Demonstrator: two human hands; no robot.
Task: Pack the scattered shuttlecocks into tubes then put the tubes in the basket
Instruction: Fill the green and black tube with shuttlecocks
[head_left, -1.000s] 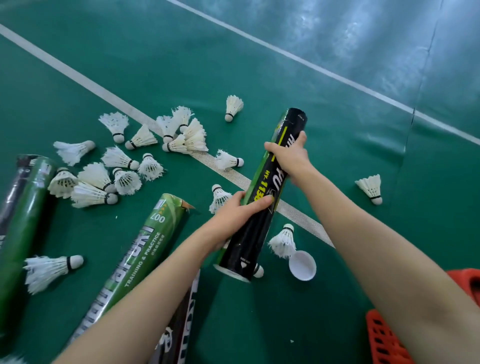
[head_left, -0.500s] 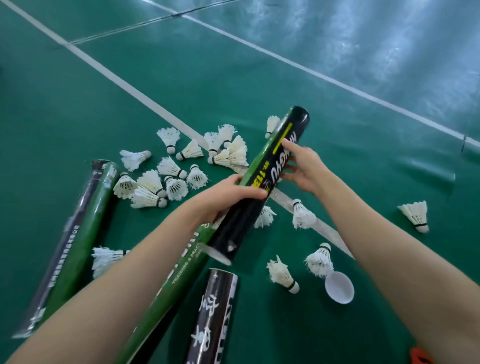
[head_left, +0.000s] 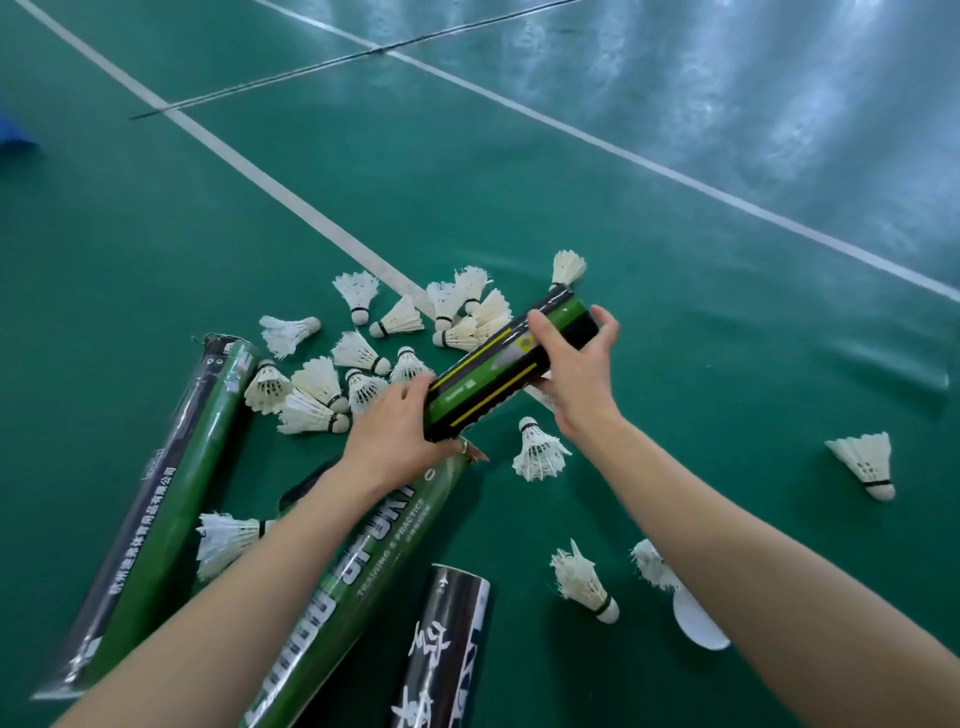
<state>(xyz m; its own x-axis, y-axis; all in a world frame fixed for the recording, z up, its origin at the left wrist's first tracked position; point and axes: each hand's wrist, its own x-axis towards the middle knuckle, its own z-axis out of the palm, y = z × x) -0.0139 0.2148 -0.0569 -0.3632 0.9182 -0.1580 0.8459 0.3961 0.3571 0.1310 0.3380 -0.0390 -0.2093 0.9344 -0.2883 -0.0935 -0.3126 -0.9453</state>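
Just above the green court floor (head_left: 701, 338), a wrapped green tube (head_left: 156, 478) lies far left beside a heap of shuttlecocks (head_left: 322, 384). The left hand (head_left: 400, 436) grips the near end of a black-and-green tube (head_left: 493, 369) held off the floor, and the right hand (head_left: 576, 374) curls round its far end. A printed green tube (head_left: 363, 571) and a black tube (head_left: 447, 649) lie under the left forearm. A white cap (head_left: 698, 623) is half hidden by the right forearm, and a lone shuttlecock (head_left: 865, 465) lies far right.

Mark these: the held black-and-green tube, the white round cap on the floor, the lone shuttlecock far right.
Black-and-green cardboard tube (head_left: 491, 373), head view, mid-body label.
White round plastic cap (head_left: 696, 623), head view, flat face.
Lone white feather shuttlecock (head_left: 862, 457), head view, feather skirt.
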